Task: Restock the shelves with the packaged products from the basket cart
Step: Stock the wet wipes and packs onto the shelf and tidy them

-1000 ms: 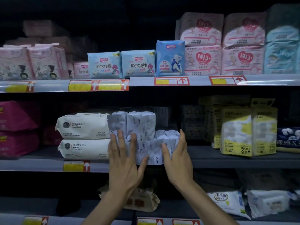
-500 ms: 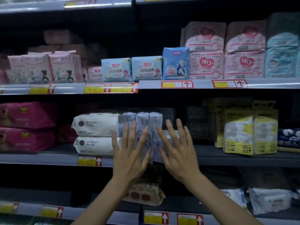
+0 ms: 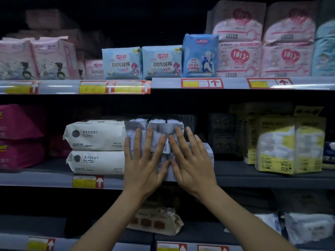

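Note:
Several white-grey packs (image 3: pixel 159 127) stand in a cluster on the middle shelf (image 3: pixel 54 178), just right of two stacked white wet-wipe packs (image 3: pixel 96 147). My left hand (image 3: pixel 145 165) presses flat against the fronts of the grey packs with straight, spread fingers. Beside it, my right hand (image 3: pixel 192 163) presses the same cluster, fingers also straight. Both hands cover most of the lower packs. The basket cart is out of view.
Pink packs (image 3: pixel 20 134) lie at the left of the middle shelf, yellow-white packs (image 3: pixel 290 147) stand at its right. The upper shelf (image 3: pixel 235 83) holds blue and pink pad packs. A brown-white pack (image 3: pixel 155 221) lies on the lower shelf under my wrists.
Both hands have risen from the lower packs' front edge and spread flat against the cluster. The packs now sit further back on the shelf. The camera has moved closer.

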The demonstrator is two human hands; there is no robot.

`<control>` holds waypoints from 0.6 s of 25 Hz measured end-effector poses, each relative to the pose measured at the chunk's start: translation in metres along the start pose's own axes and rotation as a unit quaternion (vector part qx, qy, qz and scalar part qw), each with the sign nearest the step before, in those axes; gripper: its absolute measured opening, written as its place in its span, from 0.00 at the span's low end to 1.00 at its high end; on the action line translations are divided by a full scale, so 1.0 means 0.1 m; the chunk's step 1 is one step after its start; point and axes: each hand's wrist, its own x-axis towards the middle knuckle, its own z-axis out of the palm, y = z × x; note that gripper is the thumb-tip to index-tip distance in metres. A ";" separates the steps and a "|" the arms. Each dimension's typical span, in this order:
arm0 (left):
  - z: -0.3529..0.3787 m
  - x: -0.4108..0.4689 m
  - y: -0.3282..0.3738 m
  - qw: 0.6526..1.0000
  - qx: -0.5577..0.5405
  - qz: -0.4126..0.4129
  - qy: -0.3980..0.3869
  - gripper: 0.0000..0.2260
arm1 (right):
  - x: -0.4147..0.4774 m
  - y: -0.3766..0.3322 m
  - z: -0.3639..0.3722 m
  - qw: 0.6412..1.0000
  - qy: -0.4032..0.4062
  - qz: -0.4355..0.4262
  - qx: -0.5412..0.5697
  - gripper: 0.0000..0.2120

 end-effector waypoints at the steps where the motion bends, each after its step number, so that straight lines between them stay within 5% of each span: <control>1: -0.05 0.00 0.01 1.000 0.001 -0.003 -0.008 0.33 | 0.00 -0.01 -0.05 1.000 -0.012 0.003 0.003 0.30; 9: -0.63 -0.02 0.09 0.994 0.017 -0.007 -0.104 0.34 | -0.14 -0.03 -0.61 0.996 -0.081 0.033 0.030 0.29; 15: -0.88 -0.07 0.30 0.994 -0.024 -0.023 -0.103 0.33 | -0.25 0.18 -0.82 0.962 -0.086 0.227 0.128 0.25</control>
